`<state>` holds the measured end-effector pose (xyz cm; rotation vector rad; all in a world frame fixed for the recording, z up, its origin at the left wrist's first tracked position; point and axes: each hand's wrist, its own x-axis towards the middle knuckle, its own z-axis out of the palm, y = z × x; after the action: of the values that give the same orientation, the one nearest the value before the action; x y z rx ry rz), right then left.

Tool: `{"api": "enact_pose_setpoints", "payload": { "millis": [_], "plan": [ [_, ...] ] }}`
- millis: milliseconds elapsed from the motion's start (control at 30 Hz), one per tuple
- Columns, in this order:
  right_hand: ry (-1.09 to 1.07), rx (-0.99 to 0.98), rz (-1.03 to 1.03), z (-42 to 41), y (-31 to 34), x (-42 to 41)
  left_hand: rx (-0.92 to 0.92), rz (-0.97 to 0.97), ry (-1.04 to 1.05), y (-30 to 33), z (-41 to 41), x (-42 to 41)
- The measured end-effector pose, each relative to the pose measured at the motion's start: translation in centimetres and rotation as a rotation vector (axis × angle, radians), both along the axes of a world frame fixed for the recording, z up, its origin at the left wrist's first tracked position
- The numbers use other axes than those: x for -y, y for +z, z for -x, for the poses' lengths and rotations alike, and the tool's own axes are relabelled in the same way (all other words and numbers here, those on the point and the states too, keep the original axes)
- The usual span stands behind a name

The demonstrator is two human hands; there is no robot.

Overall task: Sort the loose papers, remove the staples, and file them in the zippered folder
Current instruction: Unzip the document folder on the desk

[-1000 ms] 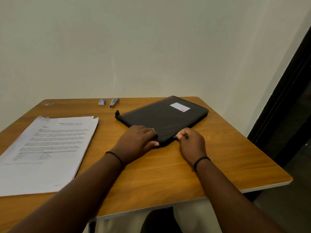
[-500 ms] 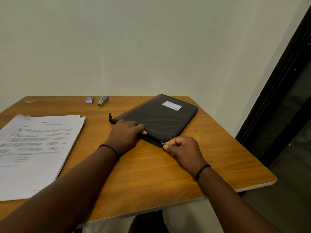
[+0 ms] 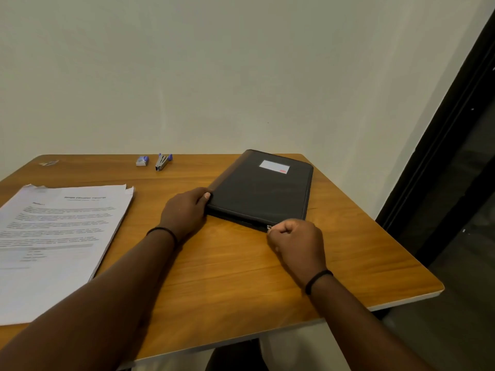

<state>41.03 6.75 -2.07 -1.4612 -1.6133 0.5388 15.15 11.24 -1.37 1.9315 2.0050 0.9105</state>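
On the right half of the wooden table (image 3: 230, 266), a black zippered folder (image 3: 263, 192) lies flat and closed, with a white label (image 3: 274, 166) near its far edge. At its near left corner the left hand (image 3: 184, 212) grips the folder's edge, thumb on top. At the near right corner the right hand (image 3: 296, 241) is curled into a fist, pinching the small metal zipper pull (image 3: 269, 227) between thumb and forefinger. Each wrist wears a thin black band. To the left, well apart from the folder, a stack of printed papers (image 3: 57, 241) rests flat, its far corners slightly ragged. Along the far edge of the table lie a staple remover (image 3: 162, 162) with a blue-purple grip and, just beside it on the left, a small box of staples (image 3: 142, 160). Some small metal bits (image 3: 49, 163), too small to make out, sit at the far left corner.
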Motion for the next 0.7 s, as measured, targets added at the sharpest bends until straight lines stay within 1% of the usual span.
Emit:
{"api": "enact_pose_setpoints", "payload": {
  "millis": [67,133,200,333,433,533,633,667,700],
  "plan": [
    [0.031,0.097,-0.014,1.3,0.0,0.5,0.0,-0.083,0.035,-0.1,-0.2,0.8],
    [0.074,0.124,-0.014,2.9,0.0,0.8,0.071,-0.143,0.052,0.0,-0.3,1.6],
    [0.116,0.12,0.015,4.6,0.2,0.9,0.144,-0.159,0.045,0.2,-0.4,2.2],
    [0.182,0.112,0.059,7.4,0.5,1.1,0.207,-0.134,0.016,0.1,-0.9,3.4],
    [0.287,0.137,0.078,8.8,0.7,1.5,0.379,-0.11,-0.014,0.0,-0.8,4.1],
    [0.365,0.201,0.032,9.6,0.6,1.9,0.551,-0.072,-0.054,-0.2,-0.7,4.4],
    [0.32,0.177,-0.025,9.3,0.5,2.2,0.643,-0.061,-0.055,-0.2,-0.6,4.7],
    [0.269,0.142,-0.047,8.9,0.4,2.2,0.616,-0.065,-0.056,-0.2,-0.7,4.9],
    [0.202,0.112,-0.074,8.3,0.4,2.0,0.524,-0.074,-0.063,-0.2,-0.7,4.9]
  ]
}}
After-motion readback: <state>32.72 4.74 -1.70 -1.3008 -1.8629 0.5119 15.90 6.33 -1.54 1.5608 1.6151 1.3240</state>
